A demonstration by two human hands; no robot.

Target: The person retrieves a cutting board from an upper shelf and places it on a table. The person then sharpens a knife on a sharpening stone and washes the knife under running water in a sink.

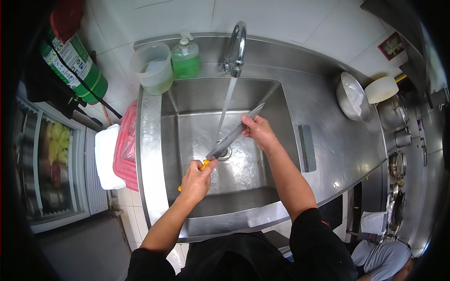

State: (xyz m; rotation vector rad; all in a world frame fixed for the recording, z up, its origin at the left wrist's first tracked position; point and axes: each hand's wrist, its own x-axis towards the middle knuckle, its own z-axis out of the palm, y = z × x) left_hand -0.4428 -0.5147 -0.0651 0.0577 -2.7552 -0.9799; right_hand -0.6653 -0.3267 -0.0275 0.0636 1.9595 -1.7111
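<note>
Over the steel sink [187, 206], my left hand [195, 181] is wrapped round the yellow handle of a kitchen knife [230, 139]. The long grey blade slants up and to the right. Toward its tip, my right hand [260, 132] pinches the blade between thumb and fingers. Water runs from the curved faucet [241, 47] into the basin, passing close to the blade; whether it touches the metal I cannot tell. On the counter to the right of the basin lies a dark grey sharpening stone [307, 148].
Behind the basin's left corner stand a translucent tub [152, 70] and a green soap pump bottle [185, 58]. A metal bowl [351, 97] sits at the back right. A pink crate [125, 152] is left of the sink. Another person [382, 257] is at lower right.
</note>
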